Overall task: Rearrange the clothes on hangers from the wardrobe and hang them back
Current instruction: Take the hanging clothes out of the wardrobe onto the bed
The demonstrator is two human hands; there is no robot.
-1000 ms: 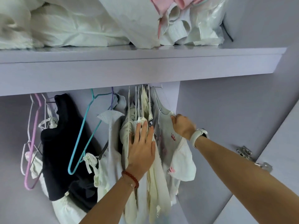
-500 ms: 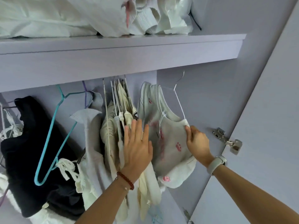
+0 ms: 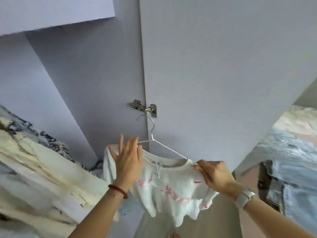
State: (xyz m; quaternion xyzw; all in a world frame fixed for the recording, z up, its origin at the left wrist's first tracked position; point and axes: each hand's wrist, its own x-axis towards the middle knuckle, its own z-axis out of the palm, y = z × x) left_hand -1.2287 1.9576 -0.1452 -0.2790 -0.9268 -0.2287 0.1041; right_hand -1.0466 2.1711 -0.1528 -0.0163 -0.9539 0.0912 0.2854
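A small white top with pink print (image 3: pixel 171 188) hangs on a white wire hanger (image 3: pixel 164 148), held out in front of the open wardrobe door. My right hand (image 3: pixel 214 174) pinches the top's right shoulder over the hanger end. Flat and with straight fingers, my left hand (image 3: pixel 127 158) lies against the top's left shoulder. The hanger's hook (image 3: pixel 151 124) is free in the air, just below the door hinge. Cream and white clothes (image 3: pixel 34 172) still hanging in the wardrobe show at the left edge.
The lilac wardrobe door (image 3: pixel 214 66) stands open straight ahead, with a metal hinge (image 3: pixel 144 108) on its edge. A light denim garment (image 3: pixel 295 189) hangs at the right. The shelf's underside (image 3: pixel 51 12) is at the top left.
The white top on its hanger has come off the rail and out of the wardrobe to the right. My view has swung right to the door; my left hand moved from the hanging clothes to the top.
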